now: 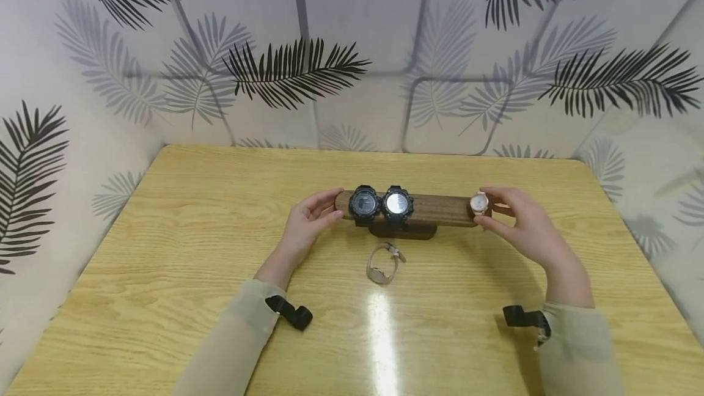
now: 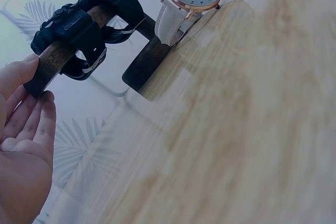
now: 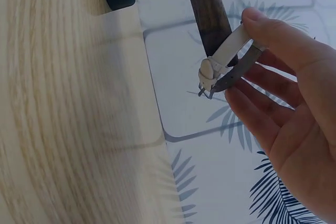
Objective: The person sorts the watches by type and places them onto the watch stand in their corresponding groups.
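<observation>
A dark wooden watch stand [image 1: 442,210] stands on the table, its long bar running left to right above a short base [image 1: 404,233]. My left hand [image 1: 301,223] holds the bar's left end between thumb and fingers. Two black watches [image 1: 364,202] [image 2: 73,32] sit side by side on the bar near that hand. At the right end, my right hand [image 1: 528,225] pinches a small watch [image 1: 479,202] with a white strap [image 3: 233,45]. Its buckled loop is at the bar's tip and seems to go round it.
Another light-strapped watch [image 1: 378,275] with a rose-gold case lies on the wooden table [image 1: 165,274] in front of the stand. Leaf-patterned cloth [image 1: 374,115] rises behind the table's back edge and along both sides.
</observation>
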{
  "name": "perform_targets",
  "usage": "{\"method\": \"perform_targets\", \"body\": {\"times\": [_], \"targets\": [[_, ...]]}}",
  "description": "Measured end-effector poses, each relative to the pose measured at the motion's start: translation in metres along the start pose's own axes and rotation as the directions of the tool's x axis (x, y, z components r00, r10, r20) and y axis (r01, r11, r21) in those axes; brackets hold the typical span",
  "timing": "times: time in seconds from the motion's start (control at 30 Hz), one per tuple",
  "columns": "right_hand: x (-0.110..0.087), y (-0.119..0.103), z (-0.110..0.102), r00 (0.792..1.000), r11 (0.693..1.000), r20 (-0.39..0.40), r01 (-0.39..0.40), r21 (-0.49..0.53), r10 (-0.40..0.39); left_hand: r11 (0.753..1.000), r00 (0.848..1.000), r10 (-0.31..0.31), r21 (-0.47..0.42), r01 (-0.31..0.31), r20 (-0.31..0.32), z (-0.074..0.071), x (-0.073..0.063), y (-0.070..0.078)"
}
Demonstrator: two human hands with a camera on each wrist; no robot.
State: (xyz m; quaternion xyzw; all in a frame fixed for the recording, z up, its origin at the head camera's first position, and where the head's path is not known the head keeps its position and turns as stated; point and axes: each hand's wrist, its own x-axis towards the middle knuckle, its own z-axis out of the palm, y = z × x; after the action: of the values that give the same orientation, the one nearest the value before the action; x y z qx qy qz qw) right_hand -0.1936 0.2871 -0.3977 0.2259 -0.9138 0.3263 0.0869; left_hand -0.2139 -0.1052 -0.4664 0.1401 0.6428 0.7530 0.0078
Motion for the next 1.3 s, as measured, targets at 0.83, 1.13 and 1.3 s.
{"method": "perform_targets", "body": {"times": [0.83, 1.13, 1.3], "targets": [[0.0, 0.004, 0.011, 0.997, 0.999, 0.073, -0.028, 0.046, 0.025, 1.0, 1.0, -0.012, 0.023, 0.012, -0.007, 0.001, 0.0, 0.002], [0.003, 0.004, 0.015, 0.998, 0.999, 0.053, 0.044, -0.015, -0.043, 1.0, 1.0, -0.015, 0.024, 0.015, -0.011, 0.001, 0.0, 0.002], [0.004, 0.002, 0.018, 0.997, 0.997, 0.059, 0.061, -0.036, -0.058, 1.0, 1.0, -0.01, 0.01, 0.01, -0.004, 0.002, 0.0, 0.002]]}}
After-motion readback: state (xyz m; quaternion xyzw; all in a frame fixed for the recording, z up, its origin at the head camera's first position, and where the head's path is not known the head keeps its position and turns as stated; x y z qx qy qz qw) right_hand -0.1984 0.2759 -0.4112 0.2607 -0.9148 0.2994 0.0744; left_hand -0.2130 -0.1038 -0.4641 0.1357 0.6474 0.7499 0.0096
